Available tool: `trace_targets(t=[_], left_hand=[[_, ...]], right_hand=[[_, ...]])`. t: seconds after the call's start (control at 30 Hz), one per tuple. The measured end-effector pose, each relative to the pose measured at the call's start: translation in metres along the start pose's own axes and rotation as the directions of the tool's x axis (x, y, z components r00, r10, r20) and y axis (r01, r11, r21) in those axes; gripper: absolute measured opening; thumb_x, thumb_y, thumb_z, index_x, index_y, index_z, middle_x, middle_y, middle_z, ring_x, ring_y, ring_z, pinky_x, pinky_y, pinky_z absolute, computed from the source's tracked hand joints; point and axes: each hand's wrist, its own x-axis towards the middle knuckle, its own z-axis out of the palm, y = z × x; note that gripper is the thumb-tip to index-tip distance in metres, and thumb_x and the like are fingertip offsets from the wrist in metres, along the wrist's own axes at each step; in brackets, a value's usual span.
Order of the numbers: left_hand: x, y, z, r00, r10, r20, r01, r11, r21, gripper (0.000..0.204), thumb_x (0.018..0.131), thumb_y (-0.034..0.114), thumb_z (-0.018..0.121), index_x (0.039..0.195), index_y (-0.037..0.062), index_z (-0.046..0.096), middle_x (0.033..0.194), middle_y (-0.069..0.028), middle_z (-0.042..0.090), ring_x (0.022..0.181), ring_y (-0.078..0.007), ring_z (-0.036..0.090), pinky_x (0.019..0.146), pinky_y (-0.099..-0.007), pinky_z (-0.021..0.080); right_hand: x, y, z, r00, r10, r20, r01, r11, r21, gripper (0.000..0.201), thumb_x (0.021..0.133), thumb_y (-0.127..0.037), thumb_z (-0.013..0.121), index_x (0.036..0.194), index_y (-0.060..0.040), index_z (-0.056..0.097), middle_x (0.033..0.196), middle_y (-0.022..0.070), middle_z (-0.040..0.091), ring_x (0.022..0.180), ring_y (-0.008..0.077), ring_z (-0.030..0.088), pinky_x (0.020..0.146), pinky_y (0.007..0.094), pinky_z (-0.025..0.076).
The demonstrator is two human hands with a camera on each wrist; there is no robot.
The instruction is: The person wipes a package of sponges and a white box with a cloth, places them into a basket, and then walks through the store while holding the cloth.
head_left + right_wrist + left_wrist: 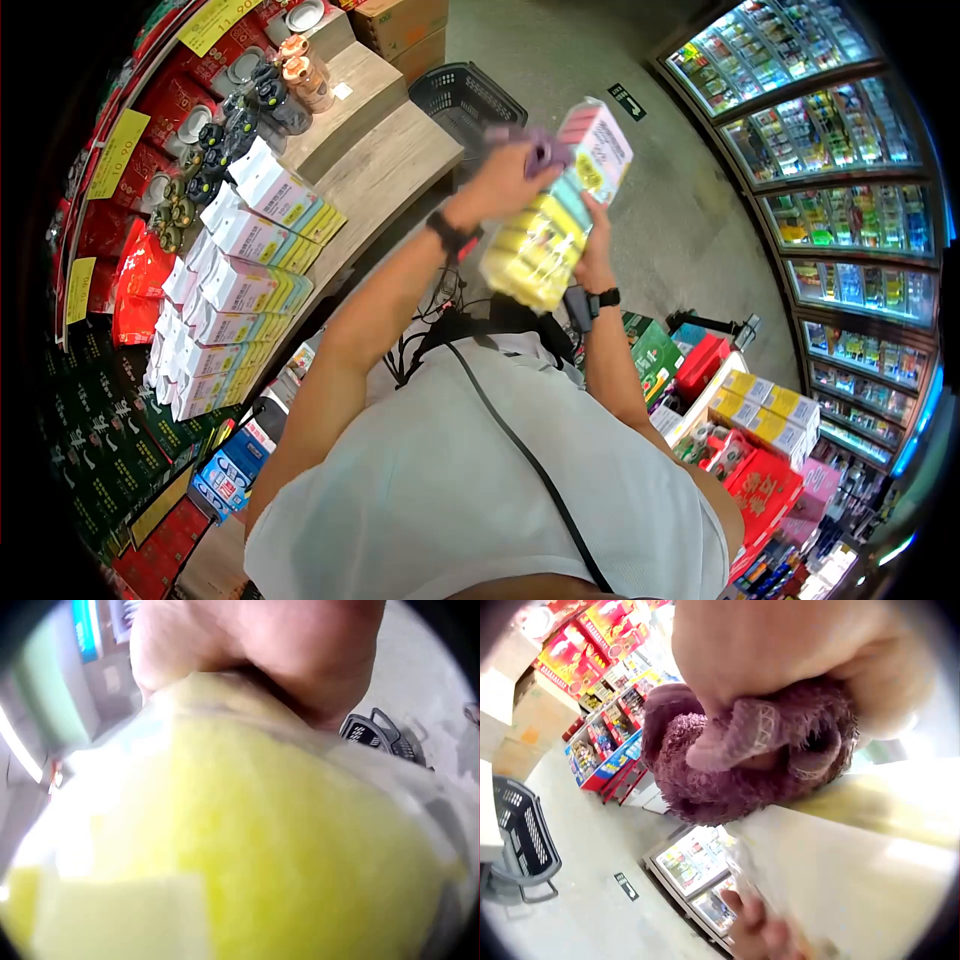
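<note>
Purple plush cloth (pixel 679 769) bunches in the left hand's (pixel 495 185) grasp; the right hand (pixel 597 250) grips the film-wrapped yellow, blue and pink pack (pixel 540 250) by its side, in front of the white shirt (pixel 480 470); I judge it light, squashy, slippery, so I'd clasp its middle; farther out, matching packs (pixel 245 235) line the wooden shelf (pixel 385 155), a black basket (pixel 445 95) near its end.

Left hand (pixel 795 645) is gripping a purple cloth (pixel 727 757) beside a pale pack (pixel 855 870); right hand (pixel 759 930) is showing at the pack's edge. Basket (pixel 537 834) is standing on floor (pixel 592 855).
</note>
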Motion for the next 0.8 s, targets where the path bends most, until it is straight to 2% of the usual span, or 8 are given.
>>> trace_targets(t=[0.1,0.13,0.17,0.2,0.27,0.4,0.6,0.8], left_hand=[[-0.032,-0.015,0.006,0.993,0.103,0.064,-0.103,0.995,-0.005,0.022,0.085,0.022,0.066,0.092,0.0012,0.065,0.084,-0.0162,0.064,0.077,-0.0288,0.061,0.071,-0.0372,0.047],[-0.042,-0.02,-0.002,0.943,-0.237,0.234,0.22,0.971,0.099,0.022,0.086,0.022,0.064,0.092,0.0011,0.063,0.086,-0.0167,0.063,0.073,-0.0308,0.06,0.07,-0.0384,0.047],[-0.048,-0.029,-0.005,0.982,0.035,0.185,-0.053,0.994,0.098,0.025,0.088,0.026,0.063,0.094,0.0018,0.064,0.086,-0.0136,0.063,0.066,-0.0236,0.057,0.064,-0.0354,0.047],[-0.05,-0.027,-0.008,0.988,0.01,0.155,-0.026,0.994,0.104,0.025,0.088,0.026,0.063,0.094,0.0018,0.064,0.086,-0.0136,0.063,0.066,-0.0236,0.057,0.064,-0.0354,0.047],[-0.043,-0.014,-0.017,0.758,-0.612,0.228,0.645,0.755,-0.12,0.028,0.09,0.029,0.062,0.099,0.0027,0.065,0.089,-0.0089,0.063,0.062,-0.0144,0.053,0.057,-0.0308,0.046],[-0.055,-0.077,-0.011,0.674,-0.709,-0.205,0.682,0.705,-0.194,0.029,0.094,0.027,0.059,0.108,0.0025,0.065,0.082,-0.003,0.064,0.057,-0.0081,0.052,0.052,-0.0267,0.045],[-0.017,-0.066,0.004,0.419,-0.603,-0.679,0.412,0.792,-0.45,0.028,0.094,0.026,0.06,0.097,-0.0018,0.063,0.071,0.0006,0.059,0.054,-0.0059,0.05,0.047,-0.0223,0.038],[-0.054,-0.03,0.04,0.199,-0.573,-0.795,0.135,0.819,-0.557,0.026,0.094,0.024,0.06,0.094,-0.0013,0.064,0.072,0.0026,0.059,0.057,-0.0043,0.048,0.048,-0.0221,0.036]], right_hand=[[0.057,-0.036,-0.024,1.0,-0.014,0.008,0.014,1.0,-0.007,0.037,0.09,-0.022,0.062,0.12,-0.0041,0.052,0.106,0.0145,0.066,0.09,0.0252,0.068,0.08,0.0404,0.058],[0.077,-0.046,-0.028,1.0,-0.024,-0.001,0.024,0.999,-0.03,0.037,0.09,-0.022,0.062,0.12,-0.0039,0.052,0.105,0.0144,0.066,0.091,0.0255,0.068,0.08,0.0404,0.058],[0.104,-0.051,-0.045,1.0,0.013,-0.016,-0.015,0.997,-0.07,0.038,0.091,-0.023,0.059,0.122,-0.0026,0.051,0.108,0.0138,0.066,0.094,0.0258,0.067,0.084,0.0395,0.056],[0.125,-0.057,-0.054,0.999,0.05,-0.009,-0.051,0.995,-0.083,0.038,0.091,-0.023,0.059,0.122,-0.0026,0.051,0.108,0.0138,0.066,0.094,0.0258,0.067,0.084,0.0395,0.056],[0.171,-0.068,-0.055,0.993,0.114,0.027,-0.109,0.983,-0.148,0.038,0.091,-0.021,0.061,0.123,-0.0034,0.051,0.11,0.0134,0.065,0.097,0.0252,0.067,0.086,0.0388,0.055],[0.221,-0.077,-0.013,0.926,0.372,0.056,-0.335,0.884,-0.326,0.042,0.09,-0.021,0.063,0.125,-0.0015,0.051,0.112,0.0129,0.065,0.096,0.0241,0.066,0.086,0.0367,0.055],[0.236,-0.027,-0.012,0.786,0.486,0.381,-0.094,0.704,-0.704,0.058,0.099,-0.037,0.052,0.142,-0.0021,0.036,0.141,0.0092,0.045,0.129,0.0196,0.043,0.106,0.0352,0.038],[0.176,-0.018,-0.004,0.6,0.685,0.414,-0.42,0.71,-0.565,0.064,0.101,-0.052,0.033,0.145,-0.0049,0.033,0.144,0.0128,0.043,0.128,0.0263,0.046,0.107,0.0418,0.038]])
